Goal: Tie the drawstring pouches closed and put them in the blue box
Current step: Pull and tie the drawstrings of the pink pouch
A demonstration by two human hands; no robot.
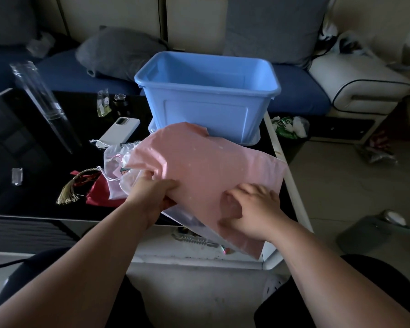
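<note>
Before the blue box [206, 91], the pink drawstring pouch [211, 166] looks light and limp; left hand [152, 195] pinches its edge; right hand [253, 209] bunches its cloth; probably best gripped at its mouth.

Dim room: black glossy table [33, 143], blue-cushioned cream sofa [294, 91] behind, pale tiled floor [341, 185].

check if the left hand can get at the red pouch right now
Probably yes, but not while busy: the left hand grips the pink pouch. The red pouch lies just left of it, mostly uncovered, only a sheer pouch overlapping its right edge.
</note>
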